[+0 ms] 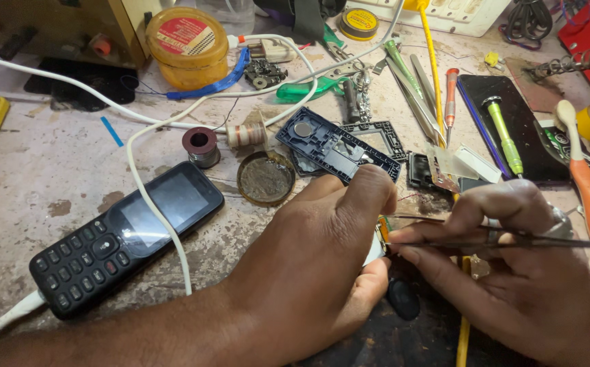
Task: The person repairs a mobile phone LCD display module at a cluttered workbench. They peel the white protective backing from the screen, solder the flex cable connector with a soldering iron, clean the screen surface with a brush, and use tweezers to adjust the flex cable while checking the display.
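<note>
A cluttered repair bench (29, 170) seen from above, with a person's two bare hands meeting at the lower centre. The left hand (322, 258) is curled closed around a small part (382, 234) — only a sliver of yellow and white shows between thumb and fingers, so what it is remains hard to tell, possibly a small circuit piece. The right hand (512, 272) pinches a pair of thin metal tweezers (499, 239), closed on them. The tweezers lie nearly level, their long axis running left to right, tips pointing left and touching or just short of the part's exposed edge. The part therefore sits directly left of the right hand, already inside the left hand's grip.

Beyond the hands lie a dark blue phone housing (329, 146), a round tin of flux (265, 179) and a solder spool (201, 145). To the left, a black keypad phone (125, 234) lies diagonally, a white cable (152, 197) crossing it. Screwdrivers (502, 136) rest at upper right — well apart from both hands.
</note>
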